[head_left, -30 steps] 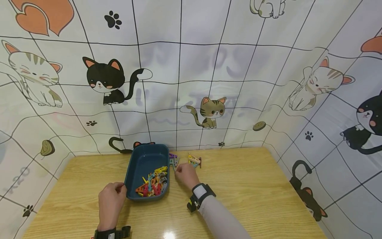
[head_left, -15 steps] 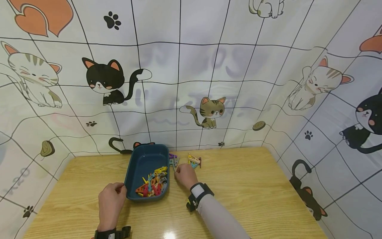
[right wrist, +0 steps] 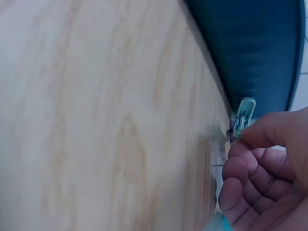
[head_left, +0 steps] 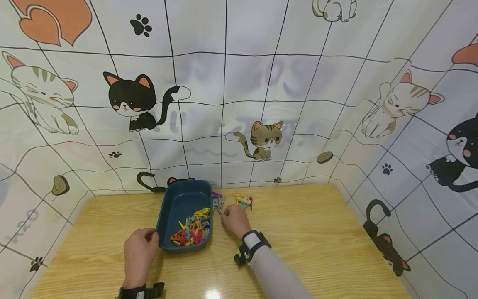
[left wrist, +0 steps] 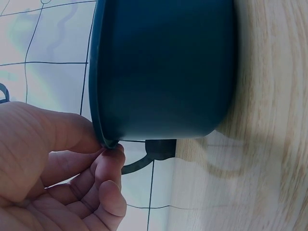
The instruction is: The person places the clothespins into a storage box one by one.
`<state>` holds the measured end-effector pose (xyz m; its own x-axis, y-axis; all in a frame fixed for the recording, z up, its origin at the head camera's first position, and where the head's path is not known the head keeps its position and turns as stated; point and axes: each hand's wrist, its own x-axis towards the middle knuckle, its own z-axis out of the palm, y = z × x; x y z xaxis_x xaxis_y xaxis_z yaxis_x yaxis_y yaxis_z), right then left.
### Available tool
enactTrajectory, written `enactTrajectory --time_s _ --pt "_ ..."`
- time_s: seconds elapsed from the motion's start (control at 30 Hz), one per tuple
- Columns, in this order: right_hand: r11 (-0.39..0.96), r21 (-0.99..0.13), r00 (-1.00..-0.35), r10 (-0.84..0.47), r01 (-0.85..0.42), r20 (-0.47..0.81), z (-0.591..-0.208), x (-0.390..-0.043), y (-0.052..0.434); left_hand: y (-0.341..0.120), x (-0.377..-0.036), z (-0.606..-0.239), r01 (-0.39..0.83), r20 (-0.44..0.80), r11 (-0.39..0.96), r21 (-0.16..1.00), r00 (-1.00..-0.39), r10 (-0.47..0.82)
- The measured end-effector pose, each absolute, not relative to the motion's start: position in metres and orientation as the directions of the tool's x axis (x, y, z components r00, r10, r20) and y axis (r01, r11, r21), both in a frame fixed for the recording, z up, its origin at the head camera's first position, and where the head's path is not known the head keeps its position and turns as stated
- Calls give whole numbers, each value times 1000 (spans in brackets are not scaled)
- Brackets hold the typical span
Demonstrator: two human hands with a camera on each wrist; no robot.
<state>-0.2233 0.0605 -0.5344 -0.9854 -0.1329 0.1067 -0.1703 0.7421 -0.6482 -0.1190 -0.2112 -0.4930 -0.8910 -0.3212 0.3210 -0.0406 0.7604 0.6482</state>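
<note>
My left hand (head_left: 139, 255) is gripping the near left corner of the dark blue plastic tub (head_left: 175, 195), thumb and forefinger pinching its rim (left wrist: 103, 142), as the left wrist view is showing. The tub is standing on the pale wood-grain desk (head_left: 317, 245), its long axis running away from me toward the cat-print backdrop cloth (head_left: 239, 91). A heap of coloured plastic clothes pegs (head_left: 191, 230) is lying in its near end.

My right hand (head_left: 234, 220) is resting on the desk just beside the tub's right wall, fingers curled, pinching a pale teal plastic peg (right wrist: 244, 115) between thumb and forefinger. In the right wrist view the peg is sticking up out of the pinch with the tub wall close behind it. So the tub is lying to the left of this hand, near enough that the peg is almost at its wall, and the right hand is the nearer one to the loose pegs.

Those loose pegs are lying just beyond my right fingers: a purple and grey cluster (head_left: 218, 201) touching or nearly touching the tub, and a yellow and pink cluster (head_left: 244, 200) a little further right.

From the head view my own knuckles are hiding the held peg entirely. I cannot tell whether it is clear of the desk or touching it. The count of loose pegs is too small to make out.
</note>
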Motion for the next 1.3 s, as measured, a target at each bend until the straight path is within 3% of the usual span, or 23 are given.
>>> enactTrajectory --time_s 0.27,0.7,0.97,1.3 --pt "690 -711 -991 -91 -137 102 -532 -218 73 -210 -120 -493 -30 336 763 646 -886 -319" --pt "649 -738 -978 -49 -184 202 -511 -207 75 -210 -119 -491 -38 327 763 646 -889 -321" --pt "615 -710 -930 -113 -343 351 -493 -197 65 -210 -119 -492 -41 323 761 647 -890 -322" --pt "606 -661 -892 -222 -442 393 -478 -185 42 -208 -118 -490 -47 323 757 651 -886 -333"
